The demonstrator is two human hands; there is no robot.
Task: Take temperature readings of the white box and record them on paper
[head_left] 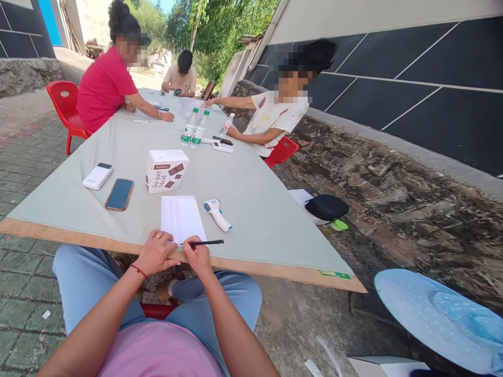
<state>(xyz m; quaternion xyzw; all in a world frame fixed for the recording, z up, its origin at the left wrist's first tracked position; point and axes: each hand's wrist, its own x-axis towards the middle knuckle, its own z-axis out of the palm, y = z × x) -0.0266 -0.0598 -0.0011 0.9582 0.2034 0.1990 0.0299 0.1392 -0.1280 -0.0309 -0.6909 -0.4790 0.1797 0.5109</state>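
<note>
White paper sheets (183,217) with printed lines lie at the near edge of the cloth-covered table (259,220). My left hand (156,252) rests on their lower left corner, fingers spread and holding nothing. A black pen (210,242) is pinched in my right hand (197,256), its tip near the bottom of the paper. Just right of the sheets lies a white and blue infrared thermometer (218,214). Behind them stands a white "Super Meal" box (167,172). Left of the box are a smartphone (119,195) and a white power bank (98,176).
Two water bottles (194,128) stand mid-table, with a white device (222,147) and a dark phone beside them. Three people sit around the far half, one in a red shirt (104,86). A blue sun hat (440,319) and a black cap (327,207) are to the right.
</note>
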